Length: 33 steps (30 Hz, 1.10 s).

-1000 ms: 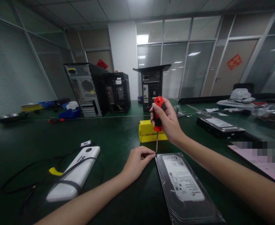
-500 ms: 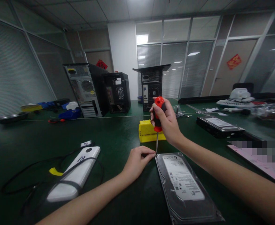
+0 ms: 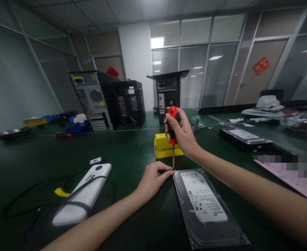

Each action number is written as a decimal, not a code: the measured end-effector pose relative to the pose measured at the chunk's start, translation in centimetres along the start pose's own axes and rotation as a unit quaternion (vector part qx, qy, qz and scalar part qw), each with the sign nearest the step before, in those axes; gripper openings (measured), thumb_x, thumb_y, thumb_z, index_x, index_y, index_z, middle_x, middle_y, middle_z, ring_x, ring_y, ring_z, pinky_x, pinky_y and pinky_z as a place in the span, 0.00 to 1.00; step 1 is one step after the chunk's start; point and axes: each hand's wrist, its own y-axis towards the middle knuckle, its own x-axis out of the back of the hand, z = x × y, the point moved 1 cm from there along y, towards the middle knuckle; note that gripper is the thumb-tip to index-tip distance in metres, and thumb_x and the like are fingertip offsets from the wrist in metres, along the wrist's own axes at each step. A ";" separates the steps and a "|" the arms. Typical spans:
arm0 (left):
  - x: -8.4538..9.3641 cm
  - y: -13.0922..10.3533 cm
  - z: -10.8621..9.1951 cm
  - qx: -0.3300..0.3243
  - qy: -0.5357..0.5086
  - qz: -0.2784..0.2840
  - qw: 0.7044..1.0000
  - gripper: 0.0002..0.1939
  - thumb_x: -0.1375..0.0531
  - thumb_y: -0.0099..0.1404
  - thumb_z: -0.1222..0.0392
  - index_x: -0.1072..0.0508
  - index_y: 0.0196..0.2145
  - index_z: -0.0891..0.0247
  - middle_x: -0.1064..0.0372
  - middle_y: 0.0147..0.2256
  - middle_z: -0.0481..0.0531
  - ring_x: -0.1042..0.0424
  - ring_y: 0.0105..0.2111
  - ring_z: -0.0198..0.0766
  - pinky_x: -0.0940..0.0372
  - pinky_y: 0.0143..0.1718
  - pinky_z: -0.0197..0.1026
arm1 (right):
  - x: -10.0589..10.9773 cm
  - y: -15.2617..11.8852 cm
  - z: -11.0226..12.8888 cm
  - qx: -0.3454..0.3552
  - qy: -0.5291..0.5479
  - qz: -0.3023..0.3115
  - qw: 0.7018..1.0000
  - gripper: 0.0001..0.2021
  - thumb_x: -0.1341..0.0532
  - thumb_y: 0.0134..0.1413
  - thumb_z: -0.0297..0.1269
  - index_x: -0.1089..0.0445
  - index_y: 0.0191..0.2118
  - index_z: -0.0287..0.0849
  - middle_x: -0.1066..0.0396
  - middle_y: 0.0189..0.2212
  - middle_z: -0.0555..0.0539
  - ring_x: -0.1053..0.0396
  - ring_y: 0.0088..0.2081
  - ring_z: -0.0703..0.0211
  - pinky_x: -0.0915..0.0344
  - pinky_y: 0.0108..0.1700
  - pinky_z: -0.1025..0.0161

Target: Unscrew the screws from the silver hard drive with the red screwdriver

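Note:
My right hand (image 3: 181,130) is wrapped round the red and black handle of a screwdriver (image 3: 173,157), which stands nearly upright with its tip at the far left corner of a hard drive (image 3: 208,209). The drive lies label up on the green table. My left hand (image 3: 153,179) rests beside that corner, its thumb and forefinger pinched together at the screwdriver's tip. What those fingers hold, if anything, is too small to make out. Just behind the screwdriver is a yellow box (image 3: 162,146).
At the left lies a white power bank (image 3: 85,195) with a black cable. Computer cases (image 3: 108,101) stand at the back. Another hard drive (image 3: 244,137) and a pink sheet (image 3: 278,174) are at the right, with plastic bags (image 3: 302,122) beyond.
The screwdriver's handle and my right hand have shifted slightly left, and the shaft is more upright. My left hand stays at the drive's corner.

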 end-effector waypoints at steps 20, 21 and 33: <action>-0.1 0.2 0.4 0.006 -0.117 -0.028 0.993 0.13 0.43 0.63 0.58 0.26 0.43 0.63 0.27 0.43 0.52 0.29 0.43 0.40 0.37 0.46 0.39 | 0.4 0.2 0.6 -0.053 -0.030 0.012 0.998 0.19 0.37 0.48 0.43 0.47 0.43 0.49 0.41 0.22 0.56 0.40 0.20 0.68 0.43 0.20 0.68; -0.1 0.2 0.6 0.007 -0.137 -0.030 0.990 0.13 0.43 0.63 0.58 0.26 0.44 0.63 0.27 0.43 0.52 0.29 0.44 0.39 0.37 0.47 0.39 | 0.4 0.2 0.7 -0.056 -0.021 0.015 0.998 0.20 0.38 0.49 0.43 0.47 0.44 0.49 0.41 0.23 0.55 0.40 0.21 0.68 0.42 0.21 0.68; -0.4 0.1 0.3 0.000 -0.180 -0.008 0.984 0.12 0.44 0.63 0.59 0.26 0.42 0.64 0.27 0.43 0.54 0.29 0.44 0.41 0.36 0.48 0.42 | 0.0 0.2 1.2 -0.044 0.019 0.046 0.998 0.14 0.43 0.53 0.47 0.45 0.39 0.46 0.38 0.28 0.54 0.37 0.24 0.69 0.35 0.27 0.67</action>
